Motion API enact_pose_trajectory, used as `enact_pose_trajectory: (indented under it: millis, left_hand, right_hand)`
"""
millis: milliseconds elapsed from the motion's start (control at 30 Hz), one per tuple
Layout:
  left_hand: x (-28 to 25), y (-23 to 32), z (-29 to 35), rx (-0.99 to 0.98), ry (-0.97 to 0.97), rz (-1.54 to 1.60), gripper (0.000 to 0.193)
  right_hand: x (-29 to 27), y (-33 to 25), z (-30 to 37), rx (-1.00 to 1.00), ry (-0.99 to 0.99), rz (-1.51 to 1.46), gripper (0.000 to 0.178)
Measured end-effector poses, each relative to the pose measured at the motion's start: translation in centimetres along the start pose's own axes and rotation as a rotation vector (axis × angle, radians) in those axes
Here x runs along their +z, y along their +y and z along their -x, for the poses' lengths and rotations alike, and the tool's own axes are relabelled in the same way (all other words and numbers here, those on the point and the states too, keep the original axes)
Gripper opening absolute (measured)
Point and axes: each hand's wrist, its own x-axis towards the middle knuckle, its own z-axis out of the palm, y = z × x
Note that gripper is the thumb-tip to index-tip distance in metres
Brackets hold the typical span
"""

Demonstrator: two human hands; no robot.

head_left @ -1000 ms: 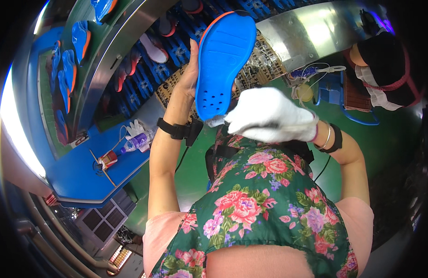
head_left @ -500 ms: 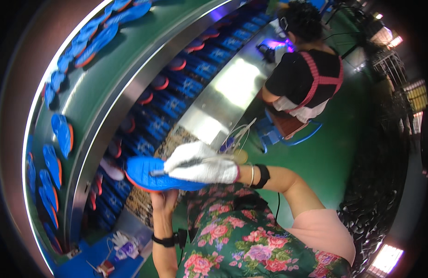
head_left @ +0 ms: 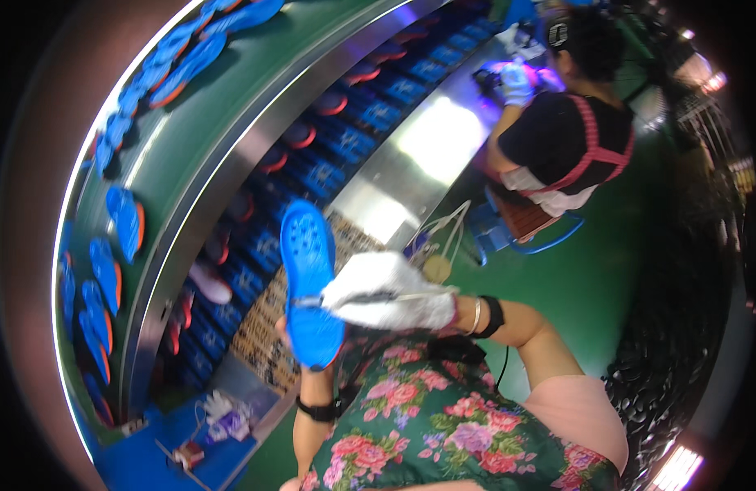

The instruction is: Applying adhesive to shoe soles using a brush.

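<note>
While our left hand (head_left: 282,327) grips the blue insole (head_left: 309,266) from beneath, most fingers hidden | our white-gloved right hand (head_left: 386,292) is folded round a slim tool (head_left: 308,301), tip over the insole's middle | we have the insole before us, holed end pointing away

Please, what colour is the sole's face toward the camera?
Blue; the sole shows best in the head view.
</note>
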Motion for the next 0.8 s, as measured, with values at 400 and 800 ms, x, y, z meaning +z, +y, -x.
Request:
enact_pose_trajectory:
  millis: [400,800]
  left_hand:
    - [6.4,-3.8,-2.4,-0.108,-0.028,0.208,0.106]
    - [5.0,-4.5,0.1,-0.069,0.098,-0.259,0.088]
  right_hand:
    - [-0.7,-1.4,-0.4,-0.075,-0.029,0.281,0.019]
    - [0.9,-1.7,-2.3,-0.386,0.040,0.380,0.039]
